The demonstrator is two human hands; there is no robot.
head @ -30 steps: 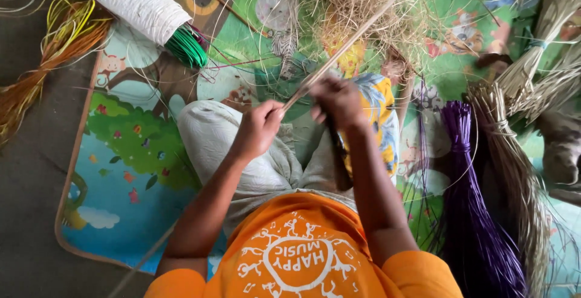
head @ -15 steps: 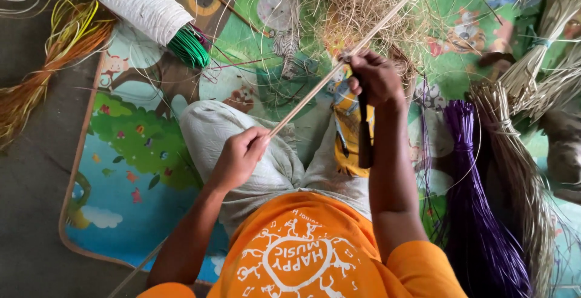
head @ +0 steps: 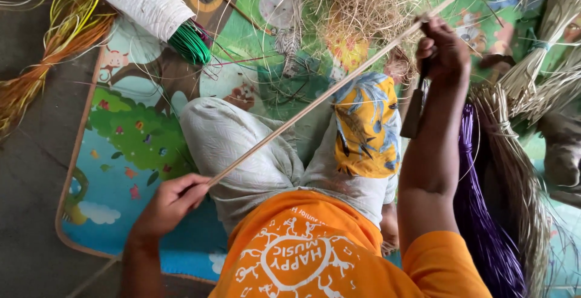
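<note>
**A long cane strip, held at two points**

The thin pale cane strip [head: 315, 101] runs on a slant across the lap, from low on the left up towards the top right corner, where it passes out of view. The left hand [head: 169, 204] is closed on its lower end, thumb and fingers pinched round it just above the thigh. The right hand [head: 442, 50] is closed round the strip far up its length, beside the tangle of dry straw fibres [head: 363, 7], and seems to grip a dark-handled tool [head: 414, 107] as well — the blade end is hidden, so I cannot tell what kind it is.

By the look of it the strip is light and springy: it stays almost straight between the two hands, which suggests tension along it. It is likely stiff lengthwise yet easy to kink or split if bent sharply, and its edges may be keen (a smooth peeled surface will slip through a loose grip). A pinch at the end and a fuller wrap further up, as here, looks the sound way to hold it.

Round about on the colourful play mat [head: 127, 147] lie a bundle of purple strands [head: 478, 225], orange and yellow fibres [head: 36, 80], and a white roll with green strands [head: 190, 41] showing at its end. A patterned yellow and blue cloth [head: 366, 125] covers one knee.
</note>
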